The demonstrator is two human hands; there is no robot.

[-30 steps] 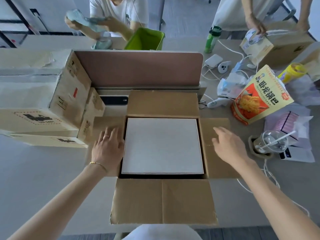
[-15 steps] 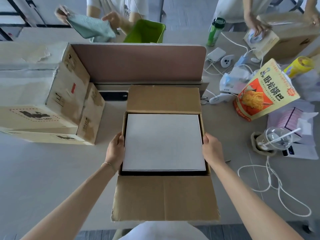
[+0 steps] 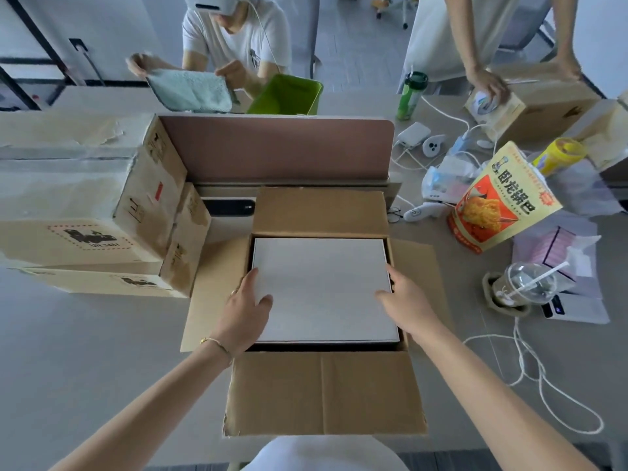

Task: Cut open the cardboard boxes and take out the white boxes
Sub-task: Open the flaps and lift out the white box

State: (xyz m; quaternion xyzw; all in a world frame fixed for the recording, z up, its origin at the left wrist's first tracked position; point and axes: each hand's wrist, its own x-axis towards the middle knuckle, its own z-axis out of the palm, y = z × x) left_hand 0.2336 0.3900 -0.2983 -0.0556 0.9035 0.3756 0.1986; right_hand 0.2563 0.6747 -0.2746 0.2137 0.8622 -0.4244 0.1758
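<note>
white box [image 3: 324, 287] between both hands' fingers [image 3: 253, 278]

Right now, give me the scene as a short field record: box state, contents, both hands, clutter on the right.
cardboard box: open cardboard box, all four flaps folded out, on the grey table
contents: white box lying flat inside, not lifted out
left hand: left hand at the white box's left edge, thumb on its top
right hand: right hand at its right edge, fingers on the rim
sealed boxes: stacked cardboard boxes at left
right clutter: snack bag, plastic cup, white cable
</note>
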